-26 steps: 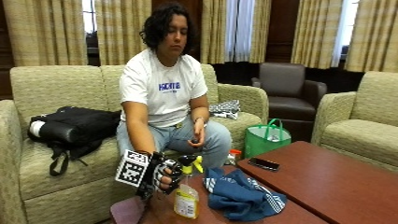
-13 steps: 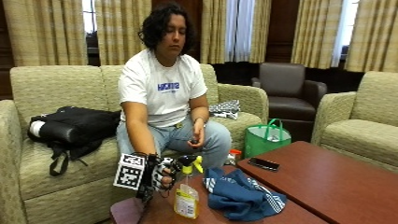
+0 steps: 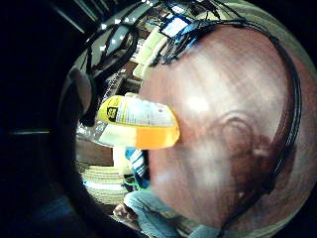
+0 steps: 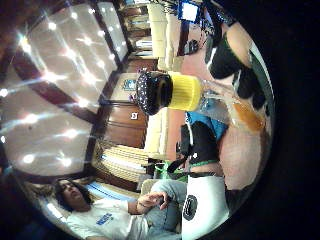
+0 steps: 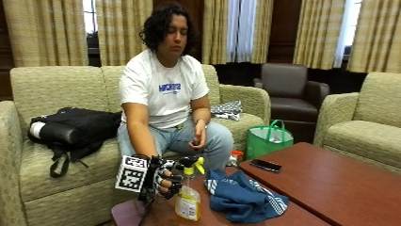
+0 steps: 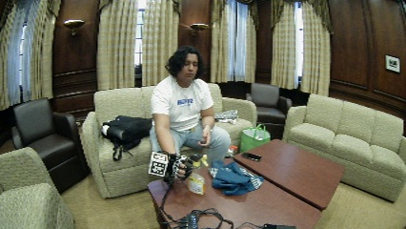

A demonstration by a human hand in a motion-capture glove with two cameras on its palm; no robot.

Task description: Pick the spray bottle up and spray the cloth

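Observation:
A spray bottle [image 5: 188, 205] with orange liquid, a yellow collar and a black trigger head stands upright on the red-brown table [image 5: 325, 183] near its corner. My gloved right hand [image 5: 164, 176] is at the bottle's neck, fingers curled round it just below the trigger. Both palm views have the bottle [image 4: 185, 92] [image 3: 133, 121] close in front of the palm. A crumpled blue cloth [image 5: 241, 197] with white stripes lies on the table right beside the bottle, on the side away from my hand. In the wide view the hand [image 6: 179, 168], bottle [image 6: 195, 183] and cloth [image 6: 233, 177] sit in a row.
A black phone [image 5: 266, 165] lies on the table beyond the cloth. A green bag [image 5: 269, 139] stands on the floor by the couch, and a black backpack [image 5: 72, 127] lies on the couch seat. Cables [image 6: 197, 219] trail over the table's near edge. The bare left hand [image 5: 197, 141] rests in the lap.
My gloved hand has shifted slightly toward the bottle and its fingers have come in round the neck. The bottle and cloth stay where they were.

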